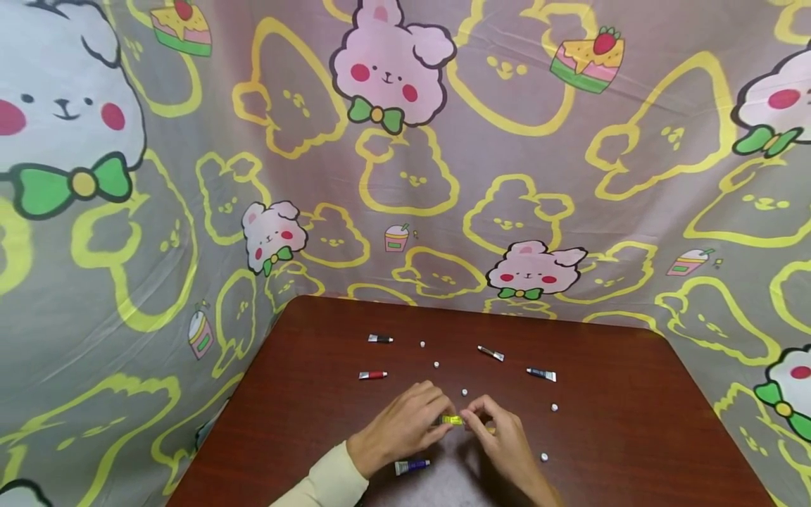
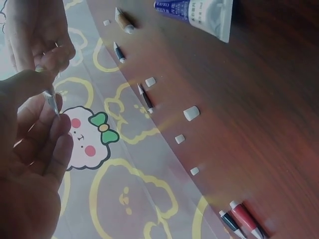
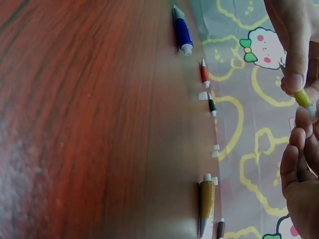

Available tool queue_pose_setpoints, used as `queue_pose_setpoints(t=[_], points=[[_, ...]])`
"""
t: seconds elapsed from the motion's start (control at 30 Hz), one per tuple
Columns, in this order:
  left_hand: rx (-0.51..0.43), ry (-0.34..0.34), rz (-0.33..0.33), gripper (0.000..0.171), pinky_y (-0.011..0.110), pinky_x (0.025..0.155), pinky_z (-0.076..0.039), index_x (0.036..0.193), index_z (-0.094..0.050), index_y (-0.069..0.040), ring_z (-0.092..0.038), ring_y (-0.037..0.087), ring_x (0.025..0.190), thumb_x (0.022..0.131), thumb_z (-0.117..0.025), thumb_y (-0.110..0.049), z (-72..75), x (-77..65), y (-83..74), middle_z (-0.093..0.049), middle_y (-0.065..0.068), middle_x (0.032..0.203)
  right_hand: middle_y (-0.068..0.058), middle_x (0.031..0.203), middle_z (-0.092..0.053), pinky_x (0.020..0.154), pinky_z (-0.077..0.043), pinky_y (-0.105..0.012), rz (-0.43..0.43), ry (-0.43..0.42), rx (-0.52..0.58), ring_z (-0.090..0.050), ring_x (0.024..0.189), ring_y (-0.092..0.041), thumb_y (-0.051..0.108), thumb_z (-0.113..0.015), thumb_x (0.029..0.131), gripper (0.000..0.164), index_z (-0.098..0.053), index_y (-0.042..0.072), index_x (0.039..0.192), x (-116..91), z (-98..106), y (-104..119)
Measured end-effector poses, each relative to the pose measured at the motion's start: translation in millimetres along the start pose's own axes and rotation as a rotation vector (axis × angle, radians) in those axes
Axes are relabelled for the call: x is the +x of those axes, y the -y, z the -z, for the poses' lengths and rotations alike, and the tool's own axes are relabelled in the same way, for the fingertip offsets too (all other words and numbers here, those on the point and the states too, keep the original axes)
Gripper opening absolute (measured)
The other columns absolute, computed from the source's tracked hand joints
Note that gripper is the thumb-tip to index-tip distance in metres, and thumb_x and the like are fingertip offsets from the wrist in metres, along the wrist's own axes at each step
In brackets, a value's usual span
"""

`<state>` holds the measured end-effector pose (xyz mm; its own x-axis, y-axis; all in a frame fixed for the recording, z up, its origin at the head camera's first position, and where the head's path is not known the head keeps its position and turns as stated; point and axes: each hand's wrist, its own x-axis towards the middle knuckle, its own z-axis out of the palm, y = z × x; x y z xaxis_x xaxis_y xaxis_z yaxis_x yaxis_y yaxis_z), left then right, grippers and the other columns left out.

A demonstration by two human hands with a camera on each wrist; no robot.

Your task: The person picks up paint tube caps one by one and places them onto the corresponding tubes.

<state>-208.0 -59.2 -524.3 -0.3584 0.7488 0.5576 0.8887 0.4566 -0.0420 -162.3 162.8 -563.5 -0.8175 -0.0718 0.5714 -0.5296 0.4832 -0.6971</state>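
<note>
Above the table's near middle, my left hand [image 1: 405, 422] holds a small yellow paint tube [image 1: 453, 420] between thumb and fingers. At the tube's other end, my right hand [image 1: 505, 438] pinches the pale cap [image 3: 312, 110], which is partly hidden by the fingertips. The right wrist view shows the left thumb lying along the yellow tube. A blue-violet paint tube [image 1: 412, 466] lies just below the left hand. Close by the right hand is an ochre paint tube [image 3: 207, 201], mostly covered by that hand in the head view.
Farther back lie a black tube [image 1: 381, 339], a red tube [image 1: 373, 375], a dark brown tube [image 1: 491, 353] and a dark blue tube [image 1: 541, 374]. Several loose white caps are scattered about, one [image 1: 464, 392] just beyond the hands. A patterned curtain [image 1: 418, 232] borders the brown table [image 1: 304, 408].
</note>
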Motion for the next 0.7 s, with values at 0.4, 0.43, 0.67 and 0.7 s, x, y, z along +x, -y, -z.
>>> queue_pose_setpoints(t=[0.4,0.43,0.67,0.7], points=[[-0.002,0.016,0.046,0.02,0.024,0.083,-0.049,0.102,-0.071,-0.022,-0.058,0.006,0.089,0.093,-0.087,-0.03,-1.5,-1.5,0.7,-0.067,-0.012,0.097,0.008,0.088,-0.078,0.069,-0.061,-0.026,-0.057,0.055,0.069,-0.07,0.08,0.001,0.004,-0.086,0.092,0.02,-0.077,0.021,0.1,-3.3,7.7,-3.0],[-0.002,0.017,0.048,0.02,0.024,0.083,-0.049,0.102,-0.071,-0.022,-0.057,0.006,0.09,0.094,-0.087,-0.031,-1.6,-1.4,0.5,-0.067,-0.013,0.097,0.009,0.088,-0.078,0.069,-0.06,-0.027,-0.07,0.059,0.071,-0.07,0.08,0.0,0.005,-0.085,0.093,0.019,-0.077,0.021,0.099,-3.6,7.8,-3.2],[-0.017,0.021,0.061,0.018,0.024,0.085,-0.05,0.103,-0.072,-0.023,-0.059,0.006,0.091,0.095,-0.086,-0.03,-0.7,-1.1,-0.7,-0.068,-0.013,0.098,0.017,0.079,-0.076,0.067,-0.058,-0.026,-0.126,0.061,0.033,-0.07,0.072,-0.001,0.008,-0.079,0.098,0.018,-0.075,0.024,0.091,-3.0,5.4,-1.7],[-0.018,0.022,0.062,0.018,0.024,0.085,-0.05,0.103,-0.072,-0.023,-0.059,0.006,0.091,0.095,-0.086,-0.03,-0.9,-1.1,-0.8,-0.068,-0.013,0.098,0.018,0.077,-0.075,0.067,-0.057,-0.025,-0.131,0.055,0.022,-0.069,0.071,0.0,0.009,-0.079,0.098,0.019,-0.074,0.024,0.088,-2.6,4.7,-1.0]])
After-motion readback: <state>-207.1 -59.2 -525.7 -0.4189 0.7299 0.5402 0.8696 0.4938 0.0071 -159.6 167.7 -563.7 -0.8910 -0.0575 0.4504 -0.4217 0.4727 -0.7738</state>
